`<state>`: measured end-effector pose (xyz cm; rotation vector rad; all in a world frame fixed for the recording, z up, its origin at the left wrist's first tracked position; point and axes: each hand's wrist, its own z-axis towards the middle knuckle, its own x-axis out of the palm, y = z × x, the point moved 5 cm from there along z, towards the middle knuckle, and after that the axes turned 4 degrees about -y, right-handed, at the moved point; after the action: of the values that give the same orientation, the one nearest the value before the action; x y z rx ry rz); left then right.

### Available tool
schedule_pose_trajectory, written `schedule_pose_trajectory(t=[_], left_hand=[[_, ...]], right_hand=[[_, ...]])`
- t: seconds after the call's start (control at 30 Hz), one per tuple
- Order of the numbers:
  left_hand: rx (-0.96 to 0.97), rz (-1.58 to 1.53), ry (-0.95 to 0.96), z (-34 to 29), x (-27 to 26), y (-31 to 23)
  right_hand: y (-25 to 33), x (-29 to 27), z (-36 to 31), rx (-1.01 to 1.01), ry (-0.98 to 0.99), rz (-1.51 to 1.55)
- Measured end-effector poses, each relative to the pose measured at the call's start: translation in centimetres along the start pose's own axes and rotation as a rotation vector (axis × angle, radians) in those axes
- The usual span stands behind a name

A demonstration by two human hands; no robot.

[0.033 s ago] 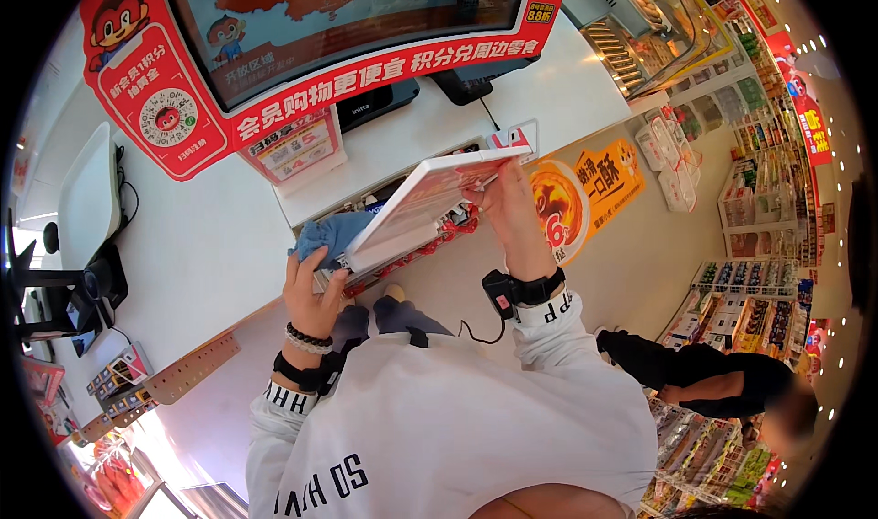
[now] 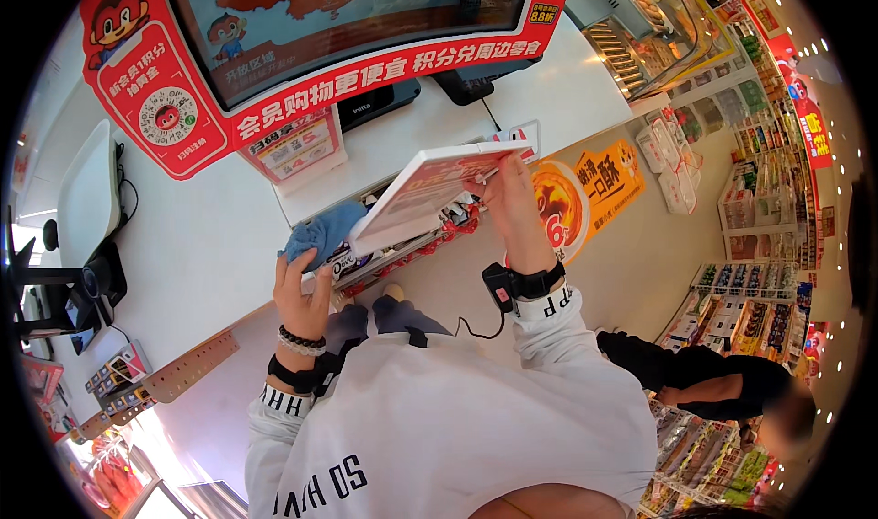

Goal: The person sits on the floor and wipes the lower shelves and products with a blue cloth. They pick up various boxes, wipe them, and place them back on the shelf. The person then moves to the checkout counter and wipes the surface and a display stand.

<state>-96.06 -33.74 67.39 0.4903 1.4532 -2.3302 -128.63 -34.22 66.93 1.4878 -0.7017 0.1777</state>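
A white-framed sign panel (image 2: 428, 192) with a red and white face tilts over the counter's front edge. My right hand (image 2: 506, 197) grips its right end, fingers closed on the frame. A bunched blue cloth (image 2: 322, 235) is in my left hand (image 2: 304, 298), its fingers pressed against the near side of the cloth. The cloth sits beside the panel's lower left corner; whether it touches the frame I cannot tell. Under the panel, partly hidden by it, is a narrow display rack (image 2: 393, 261) of packaged sweets on the counter's front.
A big red-bordered screen (image 2: 366, 89) stands over the white counter (image 2: 201, 254). Behind the panel are a small sign stand (image 2: 297, 153) and a black device (image 2: 375, 105). A glass food warmer (image 2: 631, 39) is at the far right. A person in black (image 2: 713, 377) is by the shelves.
My left hand and the blue cloth have shifted left, away from the panel's corner, uncovering more of the rack. The panel leans back slightly, showing more of its face. My right hand keeps its grip.
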Motion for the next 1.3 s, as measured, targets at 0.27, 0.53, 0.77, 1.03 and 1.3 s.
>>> schedule_pose_trajectory(t=[0.27, 0.53, 0.77, 1.03, 1.3], left_hand=[[-0.271, 0.036, -0.165, 0.3, -5.1, 6.2], [-0.442, 0.035, -0.197, 4.7, -4.6, 13.2], [-0.754, -0.241, 0.120, 9.7, -0.7, 14.2], [-0.831, -0.424, 0.201, 12.5, 2.3, 19.3], [-0.764, -0.349, 0.181, 12.5, 3.0, 21.4]], right_hand=[[-2.1, -2.0, 7.4, -0.021, -0.166, -0.144], [-3.2, -0.5, 13.1, -0.113, -0.073, -0.278], [-5.5, -0.8, 17.2, -0.069, -0.053, -0.322], [-6.8, 1.0, 19.4, -0.062, -0.030, -0.309], [-6.9, 1.1, 19.6, -0.050, 0.012, -0.313]])
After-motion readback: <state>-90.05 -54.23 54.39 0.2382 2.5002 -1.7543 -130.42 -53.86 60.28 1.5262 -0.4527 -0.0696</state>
